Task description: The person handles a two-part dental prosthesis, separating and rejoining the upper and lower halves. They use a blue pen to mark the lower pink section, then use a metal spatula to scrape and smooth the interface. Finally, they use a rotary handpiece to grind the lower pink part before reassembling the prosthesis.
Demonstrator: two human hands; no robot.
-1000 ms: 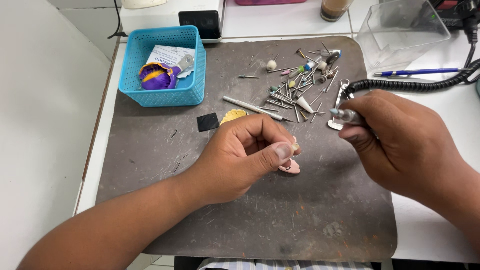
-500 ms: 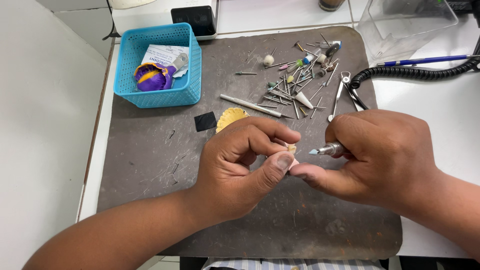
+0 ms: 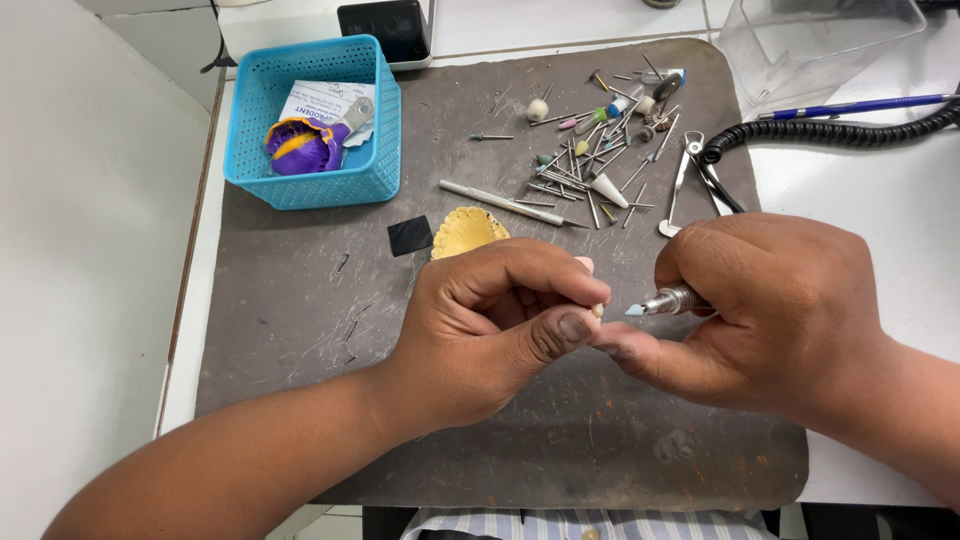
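Note:
My left hand (image 3: 500, 325) pinches a small pale, pinkish piece (image 3: 592, 305) between thumb and fingers above the dark grey work mat (image 3: 290, 310). Most of that piece is hidden by the fingers. My right hand (image 3: 770, 315) grips a metal rotary handpiece (image 3: 668, 301) whose light blue cone tip (image 3: 635, 310) points left, right beside the small piece. The right thumb lies under the left thumb, touching it. A black coiled cord (image 3: 830, 133) runs from the upper right toward the right hand.
A blue plastic basket (image 3: 375, 165) holding a purple and yellow object and a paper card stands at the mat's upper left. Several burs and bits (image 3: 590, 165) lie scattered at the top, with metal pliers (image 3: 692, 180), a yellow shell-shaped cast (image 3: 467, 230), a black square (image 3: 410, 236) and a clear box (image 3: 820, 45).
My right hand came down from the upper right with the handpiece and met my left hand. The left hand turned and lifted the small piece to the tool's tip.

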